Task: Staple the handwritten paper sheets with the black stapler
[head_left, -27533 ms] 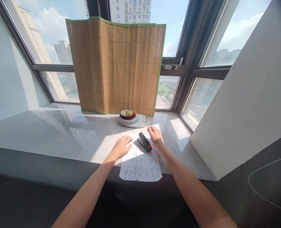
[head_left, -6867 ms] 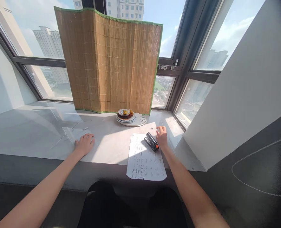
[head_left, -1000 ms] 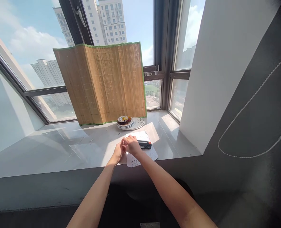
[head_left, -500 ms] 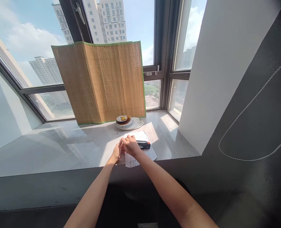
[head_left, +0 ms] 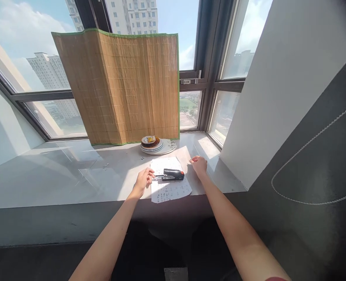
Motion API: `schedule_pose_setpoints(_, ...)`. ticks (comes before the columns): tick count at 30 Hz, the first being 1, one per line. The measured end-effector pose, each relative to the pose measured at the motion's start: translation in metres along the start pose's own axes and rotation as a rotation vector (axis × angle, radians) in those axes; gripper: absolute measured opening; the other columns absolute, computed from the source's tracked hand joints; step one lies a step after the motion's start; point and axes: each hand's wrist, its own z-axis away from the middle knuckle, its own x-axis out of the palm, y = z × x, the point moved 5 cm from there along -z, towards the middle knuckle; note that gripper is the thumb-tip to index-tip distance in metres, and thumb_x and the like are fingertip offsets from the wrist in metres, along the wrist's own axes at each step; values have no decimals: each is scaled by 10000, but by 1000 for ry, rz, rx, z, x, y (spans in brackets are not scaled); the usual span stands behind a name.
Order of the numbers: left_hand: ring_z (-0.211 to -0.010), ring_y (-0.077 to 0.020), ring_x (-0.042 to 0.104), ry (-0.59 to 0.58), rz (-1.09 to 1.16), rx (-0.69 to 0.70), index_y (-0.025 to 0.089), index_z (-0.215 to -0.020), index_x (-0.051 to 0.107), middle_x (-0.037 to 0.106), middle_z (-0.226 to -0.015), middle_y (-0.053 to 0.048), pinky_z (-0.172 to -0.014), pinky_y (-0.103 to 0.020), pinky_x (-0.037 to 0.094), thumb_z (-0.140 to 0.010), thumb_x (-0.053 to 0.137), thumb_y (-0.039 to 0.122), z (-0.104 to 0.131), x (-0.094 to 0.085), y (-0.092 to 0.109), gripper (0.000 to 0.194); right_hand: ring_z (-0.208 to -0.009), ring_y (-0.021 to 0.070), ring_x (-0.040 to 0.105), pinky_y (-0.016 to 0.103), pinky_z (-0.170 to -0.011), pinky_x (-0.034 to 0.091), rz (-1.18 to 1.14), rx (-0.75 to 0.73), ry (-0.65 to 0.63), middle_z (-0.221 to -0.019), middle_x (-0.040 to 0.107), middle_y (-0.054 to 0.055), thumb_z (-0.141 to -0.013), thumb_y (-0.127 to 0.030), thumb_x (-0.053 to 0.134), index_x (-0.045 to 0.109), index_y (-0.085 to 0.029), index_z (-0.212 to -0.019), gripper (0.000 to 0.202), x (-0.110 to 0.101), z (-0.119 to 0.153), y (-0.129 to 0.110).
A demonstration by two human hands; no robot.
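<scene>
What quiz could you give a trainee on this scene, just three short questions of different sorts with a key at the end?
1. Which hand is nearer the black stapler?
2. True or false: the stack of plates stands on the sheet of writing.
3. What colour edges the bamboo mat?
a) red
b) green
c) blue

Key:
1. The left hand.
2. False; it stands beyond the sheet, nearer the window.
3. b) green.
</scene>
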Motion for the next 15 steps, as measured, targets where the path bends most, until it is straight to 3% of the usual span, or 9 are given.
schedule_pose_setpoints(3, -462, -109, 464, 3, -16, -5, 173, -922, 711, 647, -734, -70, -377, -234, 240, -919, 636, 703, 1, 0, 0, 535, -770, 192, 702, 262, -677, 451, 11, 7, -32, -879, 794, 79, -815, -240, 756, 756, -181, -813, 60, 14, -15, 2)
schedule_pose_setpoints(7, -462, -102, 451, -4, -48, -18, 166, -933, 696, 632, -726, -60, -361, -219, 233, -937, 616, 693, 3, 1, 0, 534, -717, 172, 681, 263, -678, 466, 9, 7, -45, -831, 769, 71, -852, -272, 721, 740, -169, -809, 113, 31, -33, -16)
schedule_pose_setpoints(12, -469, -112, 455, 3, -54, -13, 181, -927, 691, 629, -733, -61, -368, -233, 239, -911, 624, 738, 4, 1, 2, 561, -730, 185, 682, 268, -670, 470, 51, -30, -20, -820, 746, 75, -896, -291, 706, 724, -160, -839, 144, 35, -54, -27)
schedule_pose_setpoints(15, -470, -130, 450, 18, -41, -16, 208, -893, 701, 629, -729, -75, -375, -269, 223, -876, 653, 766, 4, -1, 3, 560, -783, 205, 686, 279, -703, 475, 141, -62, -3, -852, 741, 97, -974, -283, 601, 718, -156, -890, 193, 34, -54, -23)
